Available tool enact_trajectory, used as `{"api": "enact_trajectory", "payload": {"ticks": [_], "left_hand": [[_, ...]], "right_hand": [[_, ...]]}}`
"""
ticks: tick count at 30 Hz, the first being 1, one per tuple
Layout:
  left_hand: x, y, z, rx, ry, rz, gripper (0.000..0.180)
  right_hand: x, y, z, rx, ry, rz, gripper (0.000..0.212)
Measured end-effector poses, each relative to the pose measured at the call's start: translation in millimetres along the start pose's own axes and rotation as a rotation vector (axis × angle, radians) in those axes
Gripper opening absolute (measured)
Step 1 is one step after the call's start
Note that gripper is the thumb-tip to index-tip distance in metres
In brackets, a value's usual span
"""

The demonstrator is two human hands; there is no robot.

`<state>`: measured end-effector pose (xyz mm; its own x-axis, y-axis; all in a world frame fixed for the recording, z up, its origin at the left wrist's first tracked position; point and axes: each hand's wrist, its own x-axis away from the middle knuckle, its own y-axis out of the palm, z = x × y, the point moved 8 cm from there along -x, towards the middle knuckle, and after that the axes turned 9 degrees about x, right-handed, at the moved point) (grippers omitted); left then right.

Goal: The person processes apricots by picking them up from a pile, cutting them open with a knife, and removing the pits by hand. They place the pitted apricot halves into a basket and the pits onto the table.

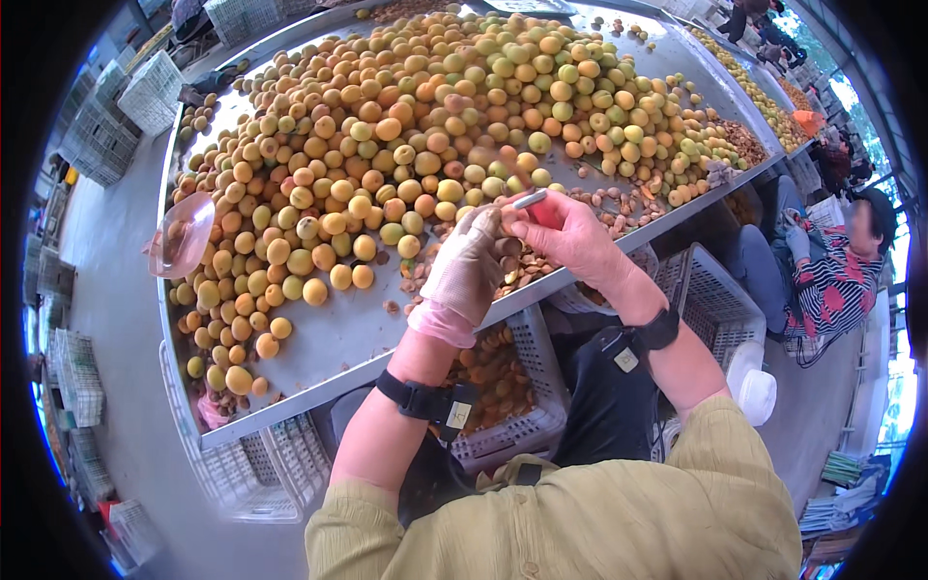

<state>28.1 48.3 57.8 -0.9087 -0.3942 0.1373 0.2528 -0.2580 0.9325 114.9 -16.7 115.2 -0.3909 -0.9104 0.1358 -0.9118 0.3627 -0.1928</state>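
Note:
Both my hands meet over the near edge of a metal table [333, 333] piled with apricots [387, 129]. My left hand [466, 266], in a pale glove with a pink cuff, is closed with its fingertips around what looks like an apricot [510, 220], mostly hidden by the fingers. Bare and closed, my right hand [577, 237] grips a small red-handled tool [547, 209] with a grey end; its working tip is hard to make out. Just beneath the hands lie apricot pits and scraps [527, 266]. Below, between my legs, a grey crate [541, 406] holds split apricots [493, 372].
A clear plastic scoop-like container [184, 235] rests at the table's left edge. White crates [256, 474] stand below left, and a grey crate [725, 300] below right. Another person [831, 280] sits at the right. Stacked crates [101, 145] line the left floor.

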Motion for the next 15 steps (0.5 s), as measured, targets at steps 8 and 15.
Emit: {"api": "enact_trajectory", "payload": {"ticks": [8, 15], "left_hand": [[10.4, 12.2, 5.1, -0.241, 0.043, -0.047, 0.028], [25.1, 37.4, -15.5, -0.251, -0.223, -0.242, 0.044]], "right_hand": [[26.4, 2.9, -0.6, -0.091, -0.184, 0.153, 0.033], [58.0, -3.5, -0.3, -0.015, -0.172, 0.297, 0.027]]}}
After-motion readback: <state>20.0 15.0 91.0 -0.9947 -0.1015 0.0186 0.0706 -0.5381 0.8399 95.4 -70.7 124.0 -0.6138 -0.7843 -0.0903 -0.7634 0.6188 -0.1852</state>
